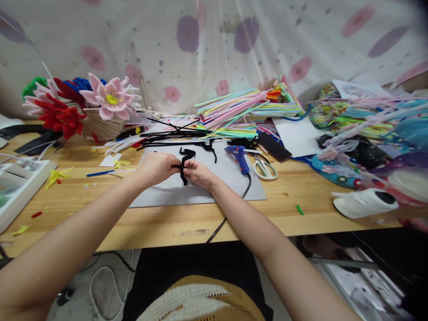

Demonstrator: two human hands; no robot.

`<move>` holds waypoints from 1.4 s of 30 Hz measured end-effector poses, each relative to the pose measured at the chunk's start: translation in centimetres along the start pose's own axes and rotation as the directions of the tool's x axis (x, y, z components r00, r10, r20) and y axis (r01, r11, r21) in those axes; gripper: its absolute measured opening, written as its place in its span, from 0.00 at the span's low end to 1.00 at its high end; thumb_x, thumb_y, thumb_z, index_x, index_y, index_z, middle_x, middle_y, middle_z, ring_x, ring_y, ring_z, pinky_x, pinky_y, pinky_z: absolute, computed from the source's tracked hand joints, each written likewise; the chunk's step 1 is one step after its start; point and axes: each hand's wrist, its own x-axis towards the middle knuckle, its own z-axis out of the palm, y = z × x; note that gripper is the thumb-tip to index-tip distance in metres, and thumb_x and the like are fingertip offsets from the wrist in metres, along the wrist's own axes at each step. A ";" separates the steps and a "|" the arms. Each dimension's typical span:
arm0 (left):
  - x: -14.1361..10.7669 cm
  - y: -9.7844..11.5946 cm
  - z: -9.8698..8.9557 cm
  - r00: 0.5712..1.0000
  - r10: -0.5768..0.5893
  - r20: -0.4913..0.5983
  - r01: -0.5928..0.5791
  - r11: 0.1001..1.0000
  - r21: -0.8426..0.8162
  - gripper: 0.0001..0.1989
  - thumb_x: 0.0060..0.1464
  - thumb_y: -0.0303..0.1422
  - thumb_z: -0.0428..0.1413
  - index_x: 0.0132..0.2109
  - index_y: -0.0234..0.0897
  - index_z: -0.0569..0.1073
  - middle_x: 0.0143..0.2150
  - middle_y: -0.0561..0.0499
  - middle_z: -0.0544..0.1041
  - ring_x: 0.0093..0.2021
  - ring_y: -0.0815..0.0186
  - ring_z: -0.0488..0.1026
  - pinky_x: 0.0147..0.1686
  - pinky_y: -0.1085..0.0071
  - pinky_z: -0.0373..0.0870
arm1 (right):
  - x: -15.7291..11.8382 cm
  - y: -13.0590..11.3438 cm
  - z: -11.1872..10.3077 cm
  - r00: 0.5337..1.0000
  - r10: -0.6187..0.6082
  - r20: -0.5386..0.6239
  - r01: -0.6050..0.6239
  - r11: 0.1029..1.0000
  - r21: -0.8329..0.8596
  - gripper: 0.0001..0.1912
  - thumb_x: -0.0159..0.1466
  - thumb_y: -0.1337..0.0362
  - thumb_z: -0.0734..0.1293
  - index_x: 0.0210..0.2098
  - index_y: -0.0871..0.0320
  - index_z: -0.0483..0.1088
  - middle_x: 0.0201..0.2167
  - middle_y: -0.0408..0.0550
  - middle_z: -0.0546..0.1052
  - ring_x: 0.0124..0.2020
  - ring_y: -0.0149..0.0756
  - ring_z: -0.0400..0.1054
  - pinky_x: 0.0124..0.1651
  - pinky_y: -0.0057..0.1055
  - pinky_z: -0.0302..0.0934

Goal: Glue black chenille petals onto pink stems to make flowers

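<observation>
Over a grey mat (160,196), both hands pinch a bent black pipe cleaner shape (184,178) between them. My left hand (162,166) grips it from the left with thumb and fingers together. From the right, my right hand (198,173) holds its middle, fingertips closed. The top of the shape curls upward and its lower end hangs below the fingers; the part inside the grip is hidden. Another twisted black pipe cleaner piece (211,149) lies on the mat just beyond. To the right rests a blue glue gun (238,158).
White-handled scissors (265,169) and a dark phone (274,147) lie right of the mat. Behind are black pipe cleaners (174,133) and a pastel bundle (234,109). Pipe cleaner flowers (110,98) stand back left. A white roll (364,203) lies at right; a cord (217,229) crosses the table's front edge.
</observation>
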 end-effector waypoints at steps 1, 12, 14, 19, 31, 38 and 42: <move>0.0 0.1 0.0 1.000 -0.016 -0.011 0.016 1.000 0.004 0.12 0.51 0.39 0.50 0.38 0.44 0.77 0.36 0.52 0.78 0.35 0.64 0.73 0.27 0.72 0.56 | 0.1 0.1 0.0 1.000 -0.003 0.001 0.003 1.000 0.004 0.18 0.39 0.65 0.75 0.25 0.59 0.64 0.21 0.36 0.67 0.23 0.23 0.61 0.29 0.23 0.56; -0.7 0.5 0.5 0.972 0.194 -0.135 -0.190 0.981 0.045 0.10 0.50 0.32 0.50 0.28 0.39 0.76 0.26 0.50 0.75 0.27 0.66 0.70 0.23 0.73 0.55 | 0.0 0.3 0.0 0.999 0.032 -0.039 -0.034 0.997 -0.062 0.21 0.34 0.63 0.76 0.23 0.61 0.65 0.20 0.37 0.68 0.23 0.23 0.62 0.31 0.24 0.55; -0.8 0.6 0.6 0.948 0.268 -0.174 -0.262 0.963 0.059 0.11 0.49 0.31 0.49 0.26 0.37 0.74 0.23 0.50 0.73 0.25 0.67 0.69 0.22 0.73 0.54 | -0.2 0.2 0.1 0.999 0.042 0.002 -0.041 0.996 -0.080 0.20 0.35 0.63 0.76 0.24 0.61 0.65 0.20 0.37 0.69 0.23 0.23 0.62 0.31 0.24 0.55; -0.9 0.6 0.6 0.896 0.382 -0.227 -0.374 0.924 0.078 0.11 0.49 0.28 0.48 0.23 0.35 0.72 0.21 0.50 0.71 0.21 0.70 0.66 0.21 0.73 0.53 | -0.7 0.1 0.2 0.999 0.017 0.051 -0.013 0.997 -0.074 0.20 0.35 0.62 0.76 0.23 0.61 0.64 0.21 0.37 0.68 0.25 0.24 0.62 0.33 0.25 0.55; -0.5 -0.2 -0.9 0.998 0.000 -0.057 -0.001 1.000 -0.011 0.10 0.49 0.34 0.51 0.30 0.39 0.76 0.29 0.50 0.77 0.30 0.64 0.73 0.24 0.73 0.56 | 0.2 0.3 0.1 1.000 0.004 -0.009 -0.005 0.998 -0.063 0.23 0.39 0.60 0.75 0.31 0.57 0.65 0.28 0.39 0.69 0.30 0.27 0.64 0.34 0.26 0.59; 0.1 -5.0 -3.4 0.777 -0.601 0.184 0.494 0.403 -0.770 0.08 0.44 0.33 0.58 0.23 0.32 0.73 0.22 0.48 0.74 0.24 0.65 0.73 0.25 0.72 0.66 | 0.3 -0.2 -1.4 0.984 -0.086 -0.154 0.032 0.946 -0.322 0.17 0.46 0.57 0.71 0.31 0.58 0.65 0.28 0.41 0.70 0.27 0.25 0.62 0.33 0.26 0.57; -0.6 -5.8 -1.8 0.723 -0.609 0.326 0.420 0.014 -0.907 0.05 0.46 0.25 0.57 0.24 0.29 0.71 0.20 0.48 0.72 0.22 0.68 0.72 0.21 0.77 0.67 | 1.0 -0.2 -1.9 0.957 -0.208 -0.202 0.036 0.777 -0.628 0.10 0.50 0.60 0.68 0.28 0.58 0.65 0.24 0.40 0.68 0.25 0.26 0.59 0.31 0.27 0.55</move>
